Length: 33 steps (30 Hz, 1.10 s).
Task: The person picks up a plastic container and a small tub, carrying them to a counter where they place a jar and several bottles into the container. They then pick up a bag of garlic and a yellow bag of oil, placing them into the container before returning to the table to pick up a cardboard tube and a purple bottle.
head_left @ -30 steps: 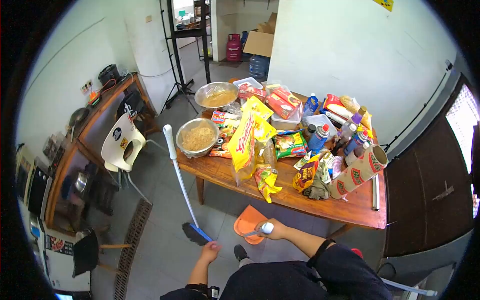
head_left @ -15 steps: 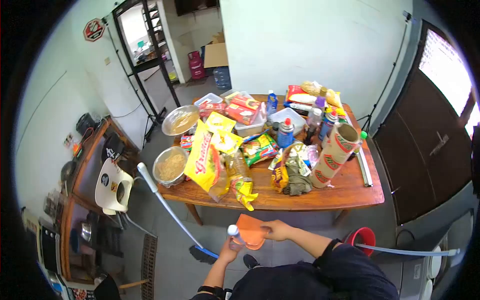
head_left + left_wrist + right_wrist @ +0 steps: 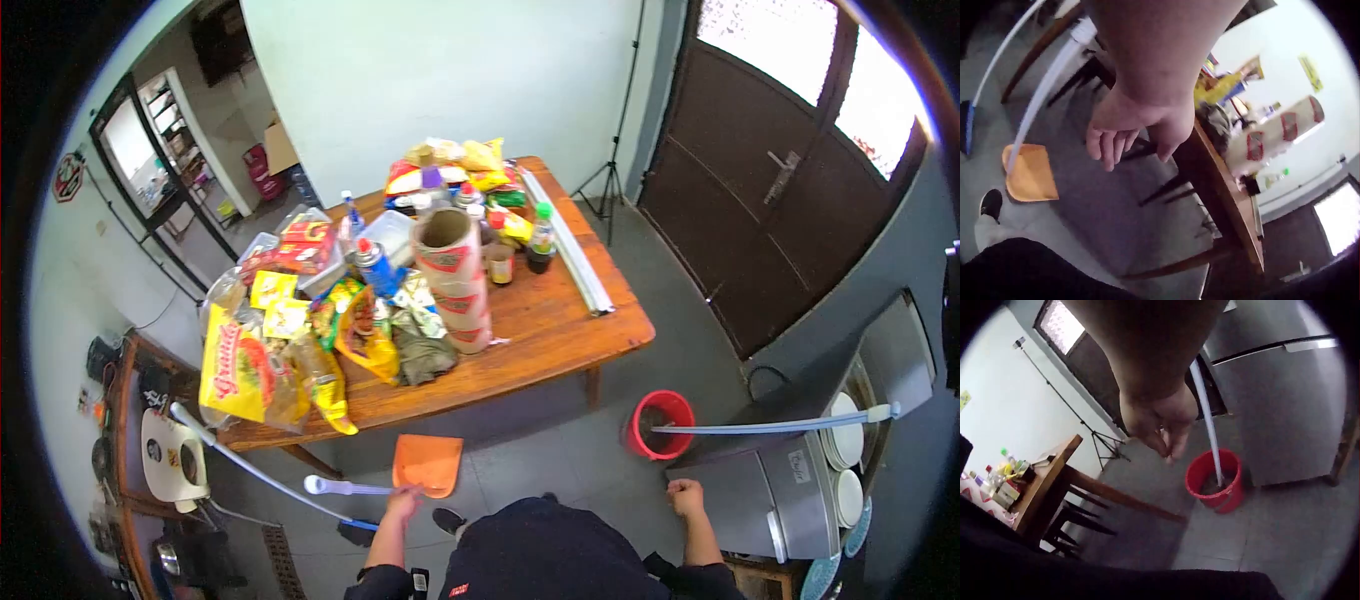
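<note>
The left hand [image 3: 402,503] hangs in front of the body with loosely bent fingers and nothing in them, as the left wrist view shows. In the head view it overlaps the lower end of a pale dustpan handle [image 3: 345,488]. The orange dustpan [image 3: 1035,174] stands on the floor, its handle rising apart from the hand. Farther left, a broom with a blue head [image 3: 967,127] leans with its pale stick up. Out to the right, the right hand [image 3: 686,498] hangs loosely curled and empty. A red bucket [image 3: 1215,499] is nearest to it.
A wooden table [image 3: 545,350] carries bags, bottles, cans and a tall cardboard roll [image 3: 455,285]. A long pale stick [image 3: 770,428] stands in the bucket beside the grey fridge [image 3: 770,500]. A white chair [image 3: 172,455] stands left, a tripod [image 3: 610,170] by the brown door [image 3: 760,180].
The right hand first held the dustpan handle, then was beside the pan; now it is empty, farther right. The left hand stays near the handle. The head view has turned right.
</note>
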Each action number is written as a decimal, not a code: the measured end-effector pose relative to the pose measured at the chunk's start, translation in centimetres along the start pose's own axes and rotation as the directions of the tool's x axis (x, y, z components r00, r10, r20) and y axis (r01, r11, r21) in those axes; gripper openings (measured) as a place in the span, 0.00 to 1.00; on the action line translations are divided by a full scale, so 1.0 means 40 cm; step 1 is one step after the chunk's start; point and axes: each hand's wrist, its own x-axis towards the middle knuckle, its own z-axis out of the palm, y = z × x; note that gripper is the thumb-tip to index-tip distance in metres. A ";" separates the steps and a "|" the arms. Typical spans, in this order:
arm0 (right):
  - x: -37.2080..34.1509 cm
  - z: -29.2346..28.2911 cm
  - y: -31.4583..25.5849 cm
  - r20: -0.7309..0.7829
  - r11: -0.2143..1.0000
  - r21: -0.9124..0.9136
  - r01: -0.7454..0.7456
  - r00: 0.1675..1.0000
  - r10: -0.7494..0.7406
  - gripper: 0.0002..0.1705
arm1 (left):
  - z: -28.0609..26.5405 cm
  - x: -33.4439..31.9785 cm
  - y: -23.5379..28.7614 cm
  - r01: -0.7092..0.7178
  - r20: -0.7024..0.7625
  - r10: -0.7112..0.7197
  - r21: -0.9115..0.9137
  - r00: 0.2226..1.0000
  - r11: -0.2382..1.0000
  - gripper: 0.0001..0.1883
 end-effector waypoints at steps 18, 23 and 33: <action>0.279 -0.023 -0.491 0.163 0.903 0.280 0.325 0.911 -0.378 0.09 | 0.491 -0.061 0.514 -0.607 0.400 0.592 -0.104 0.699 0.788 0.23; 0.474 0.080 -0.842 0.224 0.829 0.056 0.556 0.802 -0.554 0.15 | 0.558 -0.006 0.637 -0.715 0.348 0.702 -0.114 0.622 0.690 0.22; 0.707 0.382 -1.323 0.410 0.696 -0.015 0.717 0.640 -0.650 0.35 | 0.587 0.057 0.735 -0.696 0.199 0.684 -0.011 0.702 0.718 0.23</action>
